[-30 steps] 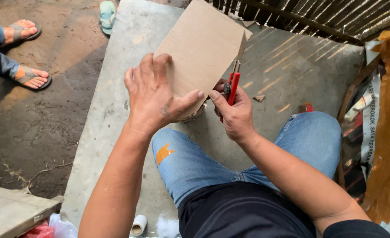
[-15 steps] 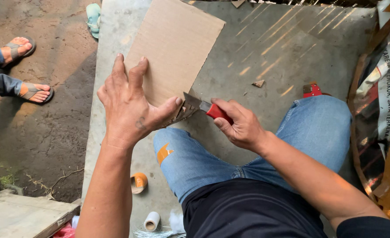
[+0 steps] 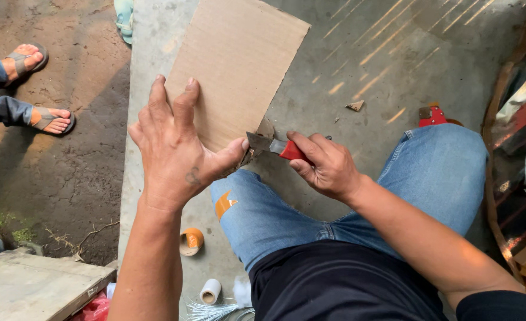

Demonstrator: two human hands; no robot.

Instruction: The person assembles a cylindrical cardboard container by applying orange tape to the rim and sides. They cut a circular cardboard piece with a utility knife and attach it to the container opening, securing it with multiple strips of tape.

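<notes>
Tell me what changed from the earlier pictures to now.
The cardboard sheet, raised and tilted a second ago, now lies flatter on the concrete slab, pressed under the left hand. The right hand turned the red-handled cutter from upright to lying sideways, blade at the sheet's lower edge. Both grips stayed, and so did the sandalled feet of the other person.

The left hand point(image 3: 176, 151) presses flat on a brown cardboard sheet point(image 3: 239, 62) lying on the concrete slab point(image 3: 393, 65). At its 3 o'clock, the right hand point(image 3: 325, 166) grips a red-handled cutter point(image 3: 275, 145), blade at the cardboard's lower edge.
</notes>
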